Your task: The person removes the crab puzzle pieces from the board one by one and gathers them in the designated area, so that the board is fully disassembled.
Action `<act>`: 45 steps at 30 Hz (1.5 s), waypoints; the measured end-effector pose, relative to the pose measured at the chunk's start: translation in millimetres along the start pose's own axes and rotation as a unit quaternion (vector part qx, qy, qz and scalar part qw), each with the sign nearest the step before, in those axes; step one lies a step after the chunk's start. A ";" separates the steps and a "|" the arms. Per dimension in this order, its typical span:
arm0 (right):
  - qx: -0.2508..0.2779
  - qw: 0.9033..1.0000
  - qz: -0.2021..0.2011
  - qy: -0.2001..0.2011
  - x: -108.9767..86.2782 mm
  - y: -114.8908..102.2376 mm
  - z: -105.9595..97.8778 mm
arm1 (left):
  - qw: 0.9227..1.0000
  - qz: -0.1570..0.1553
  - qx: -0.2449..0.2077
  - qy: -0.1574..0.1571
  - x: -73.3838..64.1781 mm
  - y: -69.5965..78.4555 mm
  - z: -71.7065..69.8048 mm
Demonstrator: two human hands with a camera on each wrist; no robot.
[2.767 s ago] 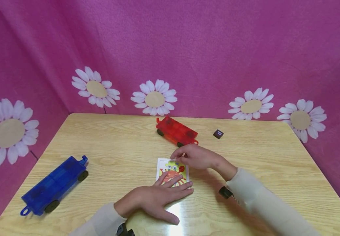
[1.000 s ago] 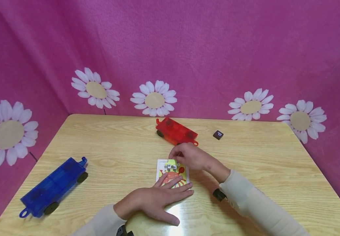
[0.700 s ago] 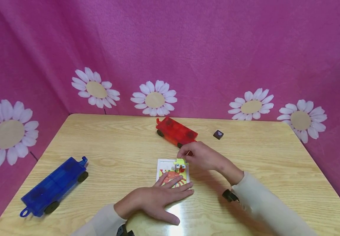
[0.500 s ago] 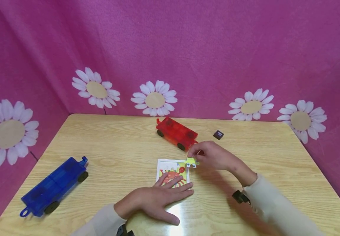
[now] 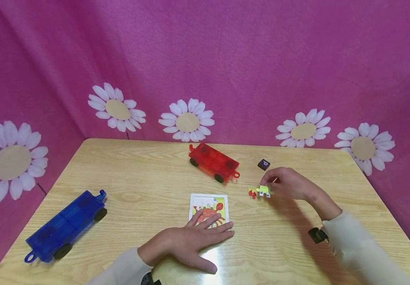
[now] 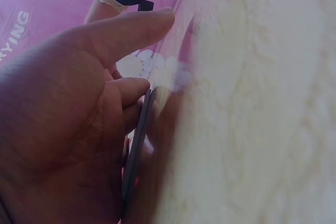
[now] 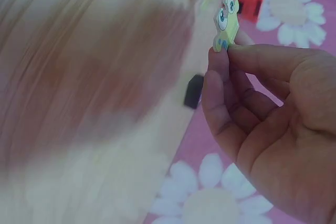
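Behind the bench [image 5: 137, 174], a light wood-grain top, we see a magenta cloth backdrop [image 5: 226, 59] printed with large white daisies [image 5: 186, 122]. At the far left, we find a translucent blue plastic wagon [image 5: 66, 225] with dark wheels, a loop at its near end and a hook at its far end, set slantwise on the bench. Next, we see the person's left hand [image 5: 194, 241] palm down, its grip wide, fingers straight and spread over the lower part of a square white-framed jigsaw tray [image 5: 208, 194] with an orange crab picture; its upper left shows bare white. Beyond the tray sits a translucent red plastic wagon [image 5: 213, 161], also with dark wheels. Further right, we have a small yellow-and-red jigsaw piece [image 5: 252, 193] lying on the bench, and beyond it a small black square tile [image 5: 263, 164] with a pale letter. Rightmost, the right hand [image 5: 288, 184] has a narrow grip, thumb and fingertip pinching a yellow jigsaw piece with two cartoon eyes [image 5: 264, 191] just beside the yellow-and-red one; we cannot tell whether the two touch.
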State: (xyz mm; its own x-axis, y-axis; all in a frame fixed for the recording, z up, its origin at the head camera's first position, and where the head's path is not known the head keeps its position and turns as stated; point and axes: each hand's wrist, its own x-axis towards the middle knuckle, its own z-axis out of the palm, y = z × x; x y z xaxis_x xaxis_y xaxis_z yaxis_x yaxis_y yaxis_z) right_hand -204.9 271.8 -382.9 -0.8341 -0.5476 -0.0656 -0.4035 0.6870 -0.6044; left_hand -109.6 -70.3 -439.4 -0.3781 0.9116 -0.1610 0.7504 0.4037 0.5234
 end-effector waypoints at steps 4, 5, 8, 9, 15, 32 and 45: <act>-0.002 1.000 0.019 -0.010 -3.5 17.6 -5.2 | 1.000 -0.002 -0.001 -0.001 -0.2 0.3 0.6; -0.002 1.000 0.022 -0.016 -4.2 22.2 -6.2 | 1.000 -0.002 -0.002 -0.001 -0.2 0.3 0.6; 0.000 0.999 0.029 -0.033 -5.3 33.2 -8.2 | 1.000 -0.001 -0.003 -0.002 0.1 0.9 0.4; -0.001 0.999 0.029 -0.038 -5.5 36.0 -8.7 | 1.000 -0.001 -0.003 -0.001 0.2 1.0 0.4; -0.013 0.998 0.045 -0.048 -4.8 42.5 -10.6 | 1.000 -0.005 -0.014 -0.010 -0.2 1.9 0.0; -0.018 0.999 0.031 -0.032 -6.3 34.0 -6.4 | 1.000 -0.002 -0.008 -0.007 0.4 1.3 1.0; -0.022 0.994 -0.078 -0.066 13.6 -27.1 22.0 | 1.000 -0.006 -0.017 -0.011 0.8 -0.8 -0.8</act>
State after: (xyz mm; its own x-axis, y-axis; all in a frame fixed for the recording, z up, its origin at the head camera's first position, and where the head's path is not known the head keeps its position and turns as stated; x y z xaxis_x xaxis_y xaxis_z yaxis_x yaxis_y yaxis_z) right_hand -197.1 235.2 -384.9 -0.7040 -0.7058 -0.0789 -0.5431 0.6066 -0.5805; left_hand -110.9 -70.0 -439.2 -0.3746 0.9085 -0.1853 0.7275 0.4119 0.5486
